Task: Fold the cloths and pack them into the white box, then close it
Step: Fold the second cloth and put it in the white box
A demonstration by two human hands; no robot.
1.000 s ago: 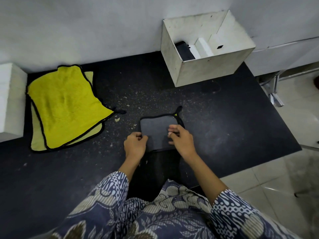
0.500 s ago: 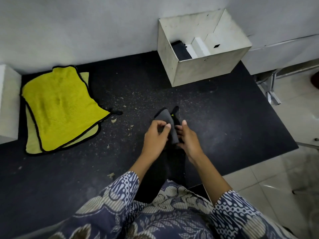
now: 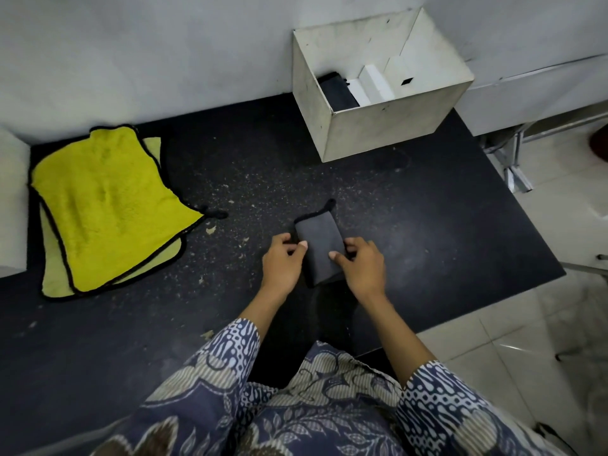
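Note:
A small grey cloth [image 3: 319, 240], folded into a narrow strip with a black loop at its far corner, lies on the black table [image 3: 427, 225] in front of me. My left hand [image 3: 283, 262] pinches its left edge and my right hand [image 3: 360, 264] pinches its right edge. The white box [image 3: 388, 130] stands open at the back against the wall, with a dark folded cloth [image 3: 339, 93] and white inserts inside. Two yellow cloths [image 3: 102, 205] with black trim lie stacked flat at the left.
A white block [image 3: 11, 205] sits at the table's far left edge. Crumbs and dust speckle the tabletop between the cloths. The table's right edge drops to a tiled floor [image 3: 543, 324], where metal legs [image 3: 513, 166] stand near the wall.
The grey cloth lay as a wider square; my left hand lifted its left side over to the right, and the cloth is now flat again as a narrower strip, held at both edges.

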